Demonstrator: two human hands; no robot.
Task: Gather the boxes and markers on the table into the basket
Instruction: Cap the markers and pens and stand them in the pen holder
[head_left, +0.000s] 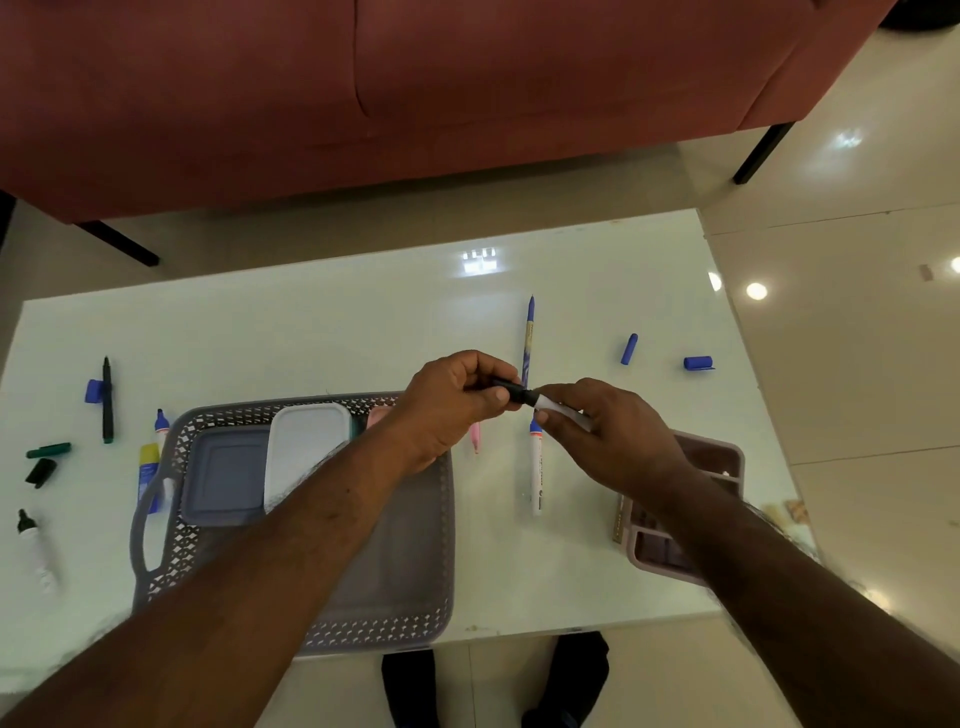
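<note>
**Both hands holding one marker above the tabletop**

The left hand (457, 400) is curling its fingers around a black cap (511, 388), and the right hand (602, 431) is pinching the white barrel of the same black-and-white marker (550, 405). Cap and barrel are meeting between the two hands, above the glossy white tabletop (311, 332).

The grey perforated plastic basket (415, 597) is lying at 7 o'clock from the hands, under the left forearm. Inside it a grey-blue flat box (223, 475) and a white flat box (306, 447) are lying side by side, touching.

A white marker with blue tip (536, 467) is lying just below the hands, at 6 o'clock, beside the basket. A blue pen (529, 332) is lying at 12 o'clock. Two loose blue caps (629, 348) are resting at 2 o'clock, apart from each other. A pinkish divided tray (727, 457) is sitting at 4 o'clock, partly hidden by the right forearm.

At 9 o'clock, left of the basket, a thin black marker (107, 400), a green marker (48, 450) and a yellow-and-blue marker (149, 467) are lying on the tabletop.
</note>
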